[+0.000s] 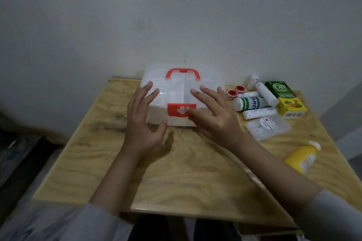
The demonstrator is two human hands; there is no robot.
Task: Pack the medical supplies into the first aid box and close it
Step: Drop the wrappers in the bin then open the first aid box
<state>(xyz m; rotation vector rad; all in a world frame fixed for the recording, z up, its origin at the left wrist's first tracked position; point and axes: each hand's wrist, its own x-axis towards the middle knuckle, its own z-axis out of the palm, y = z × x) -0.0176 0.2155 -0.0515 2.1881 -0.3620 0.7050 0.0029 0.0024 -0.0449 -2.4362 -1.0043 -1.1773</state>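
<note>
A person is sitting at a plywood table [195, 162], seen from a head-worn camera looking down at both bare hands. A translucent white first aid box [182, 92] with a red handle [182, 73] is standing at the far middle of the table, against the wall. Its lid is down and its red latch [177, 111], marked with a white cross, is facing the person.

The left hand [143, 121] is spreading open at the box's left front corner, gripping nothing. The right hand [213, 115] is also open with fingers splayed, reaching over the box's right front, its thumb lying across the latch. Whether either hand is actually touching the box is hard to tell.

Packing is not looking started. All the supplies are lying outside, to the right of the box: two small red tape rolls [235, 91], several white tubes and bottles [254, 101], a green and yellow carton [286, 100], a clear packet [267, 126], and, nearer the person, a yellow bottle [302, 157]. Opening the box, loading everything and closing it all appear to remain.
</note>
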